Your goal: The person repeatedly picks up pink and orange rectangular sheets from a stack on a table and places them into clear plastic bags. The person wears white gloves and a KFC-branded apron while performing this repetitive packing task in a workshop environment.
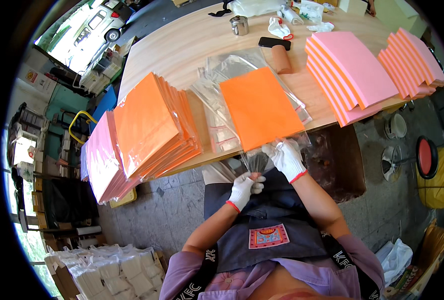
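A flat orange sheet or thin stack of paper (262,107) lies on a pile of clear plastic bags (208,90) at the table's front edge. Below its near edge, a clear plastic bag (256,163) hangs over the edge toward my lap. My left hand (244,191), in a white glove with a red cuff, pinches the gathered lower part of this bag. Closer to the paper, my gloved right hand (288,160) has its fingers closed on the bag's edge at the paper's near right corner. The paper's back side is hidden.
Orange paper packs in clear film (149,125) lean beside pink ones (103,156) on the left. Pink and orange stacks (352,70) stand on the right. A brown cylinder (281,60), phone (275,43) and metal cup (239,25) sit farther back. A brown bin (339,170) is below the table.
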Demonstrator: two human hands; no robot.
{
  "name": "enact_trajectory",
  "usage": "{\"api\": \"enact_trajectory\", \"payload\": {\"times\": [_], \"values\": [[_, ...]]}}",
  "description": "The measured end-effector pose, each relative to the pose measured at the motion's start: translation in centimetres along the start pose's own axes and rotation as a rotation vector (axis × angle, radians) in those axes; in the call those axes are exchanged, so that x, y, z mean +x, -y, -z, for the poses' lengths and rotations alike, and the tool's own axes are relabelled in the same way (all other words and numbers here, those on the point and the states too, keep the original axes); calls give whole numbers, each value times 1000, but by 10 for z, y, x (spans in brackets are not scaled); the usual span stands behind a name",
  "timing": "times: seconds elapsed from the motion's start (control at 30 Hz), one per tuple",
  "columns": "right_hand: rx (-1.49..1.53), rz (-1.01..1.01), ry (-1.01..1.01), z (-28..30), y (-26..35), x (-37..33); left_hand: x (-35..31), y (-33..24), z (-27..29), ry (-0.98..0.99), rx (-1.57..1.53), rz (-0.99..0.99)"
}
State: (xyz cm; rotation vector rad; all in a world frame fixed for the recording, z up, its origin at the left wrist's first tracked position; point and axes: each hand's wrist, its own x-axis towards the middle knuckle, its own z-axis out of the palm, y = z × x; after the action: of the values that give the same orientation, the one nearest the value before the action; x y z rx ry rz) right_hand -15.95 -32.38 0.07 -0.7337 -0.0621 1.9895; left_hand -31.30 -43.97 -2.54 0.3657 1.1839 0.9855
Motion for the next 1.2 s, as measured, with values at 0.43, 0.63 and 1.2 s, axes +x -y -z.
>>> {"api": "enact_trajectory", "payload": {"times": [0.43, 0.63, 1.2], "values": [[-2348, 1126, 542, -54, 58, 8, -11, -55, 19, -138, 419, -172], [-2466, 1115, 643, -58, 33, -4, -15, -58, 36, -23, 262, 14], [-2144, 883, 734, -29, -50, -31, -16, -44, 40, -119, 139, -116]]}}
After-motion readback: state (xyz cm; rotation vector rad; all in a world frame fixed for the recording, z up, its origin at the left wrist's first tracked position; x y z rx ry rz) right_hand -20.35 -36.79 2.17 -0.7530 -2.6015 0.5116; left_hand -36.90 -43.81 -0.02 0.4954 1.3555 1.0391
